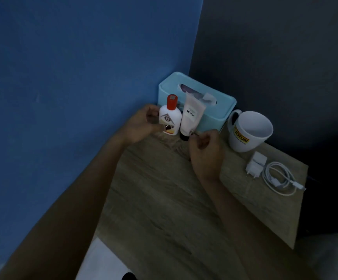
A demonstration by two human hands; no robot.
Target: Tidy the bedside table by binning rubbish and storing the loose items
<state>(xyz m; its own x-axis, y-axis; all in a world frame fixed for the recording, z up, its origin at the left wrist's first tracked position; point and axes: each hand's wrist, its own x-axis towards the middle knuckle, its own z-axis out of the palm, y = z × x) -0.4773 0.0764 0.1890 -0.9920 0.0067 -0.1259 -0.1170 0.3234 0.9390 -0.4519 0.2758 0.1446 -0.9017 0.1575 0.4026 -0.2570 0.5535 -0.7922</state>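
Note:
A white bottle [169, 118] with a red cap stands upright at the back of the wooden bedside table [164, 199]. My left hand [144, 124] curls around its left side, thumb on the lower label. A white tube [191, 118] stands cap-down just right of the bottle and leans on a light blue tissue box [222, 112]. The fingertips of my right hand [204, 150] pinch the tube's lower end near its dark cap.
The tissue box sits in the corner between the blue wall and the dark wall. A white mug [249, 131] stands to its right. In front of the mug lie a white charger plug [256, 163] and a coiled white cable [279, 177], near the table's right edge.

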